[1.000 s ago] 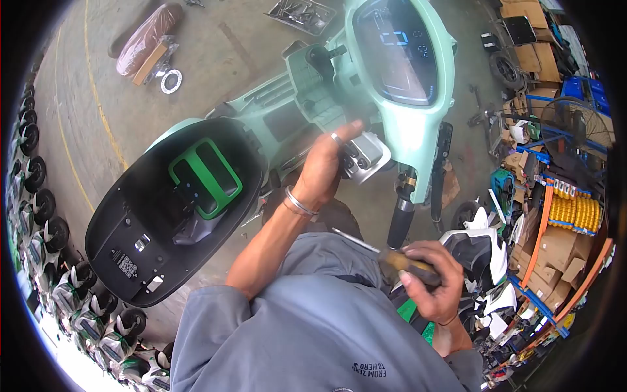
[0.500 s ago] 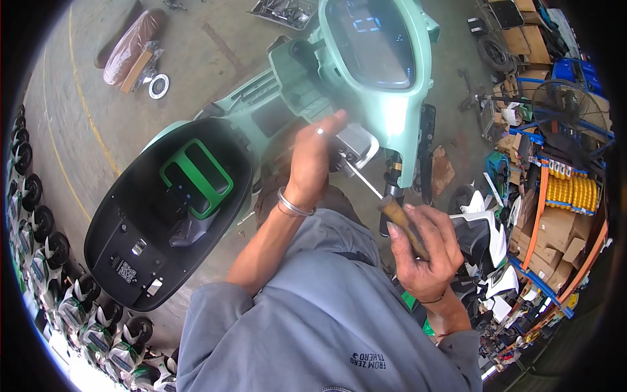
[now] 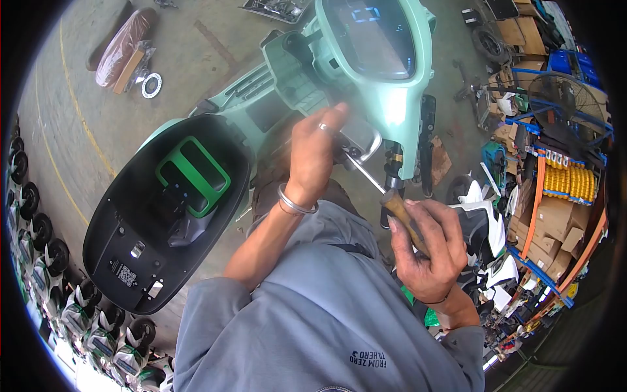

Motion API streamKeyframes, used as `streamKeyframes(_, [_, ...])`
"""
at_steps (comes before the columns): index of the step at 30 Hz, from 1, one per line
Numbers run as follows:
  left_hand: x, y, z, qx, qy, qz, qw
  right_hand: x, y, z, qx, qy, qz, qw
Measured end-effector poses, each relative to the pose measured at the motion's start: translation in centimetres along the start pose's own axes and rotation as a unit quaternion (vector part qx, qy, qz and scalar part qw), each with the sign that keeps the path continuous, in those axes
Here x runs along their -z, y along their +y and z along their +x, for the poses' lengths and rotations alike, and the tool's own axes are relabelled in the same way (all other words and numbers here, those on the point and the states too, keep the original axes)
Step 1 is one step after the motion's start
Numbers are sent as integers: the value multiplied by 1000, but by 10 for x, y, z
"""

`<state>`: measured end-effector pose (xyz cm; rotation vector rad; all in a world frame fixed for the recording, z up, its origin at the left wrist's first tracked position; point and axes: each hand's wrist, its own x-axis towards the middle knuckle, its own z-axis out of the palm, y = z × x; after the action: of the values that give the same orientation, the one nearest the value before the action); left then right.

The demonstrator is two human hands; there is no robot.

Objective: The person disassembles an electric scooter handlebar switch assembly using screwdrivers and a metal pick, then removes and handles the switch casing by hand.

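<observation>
My right hand (image 3: 428,251) is closed round the yellowish handle of a screwdriver (image 3: 396,208). The shaft points up and left, its tip at dark fittings beneath a silver metal part (image 3: 361,136). My left hand (image 3: 315,151) is closed on that part's left side; its fingertips are partly hidden. Both belong beside the mint-green scooter (image 3: 392,108), whose lit display (image 3: 372,39) is at the top. A black under-seat tub (image 3: 147,274) with a green frame (image 3: 219,175) lies open at the left.
A wrapped brown seat (image 3: 127,46) and a white ring (image 3: 151,85) lie on the floor at the upper left. Shelving with boxes (image 3: 555,222) and yellow coils (image 3: 568,181) lines the right. Rows of wheels (image 3: 40,228) stand at the far left.
My right hand has brought the screwdriver up from beside my waist to the fittings under the silver part. My left hand stays at that part. The whole view has shifted slightly.
</observation>
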<state>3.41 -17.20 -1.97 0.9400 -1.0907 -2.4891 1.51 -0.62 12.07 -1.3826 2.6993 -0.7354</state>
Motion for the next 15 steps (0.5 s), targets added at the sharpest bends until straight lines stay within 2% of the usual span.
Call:
streamKeyframes(3, [-4, 2, -1, 18, 3, -24, 1000, 2, 11, 3, -42, -8, 44, 998])
streamKeyframes(5, [-4, 1, 0, 11, 0, -29, 1000, 6, 17, 3, -132, -110, 116, 978])
streamKeyframes(7, [-2, -1, 0, -27, -1, 28, 999, 6, 19, 4, -141, -125, 120, 975])
streamKeyframes(9, [-5, -3, 0, -12, 6, 13, 1000, 5, 19, 7, -117, -126, 115, 978])
streamKeyframes(12, [-7, -4, 2, -52, 54, 2, 997, -3, 23, 8, -112, -141, 100, 979])
streamKeyframes(15, [-6, -8, 7, -26, 65, -25, 997, -5, 27, 10, -96, -160, 85, 979])
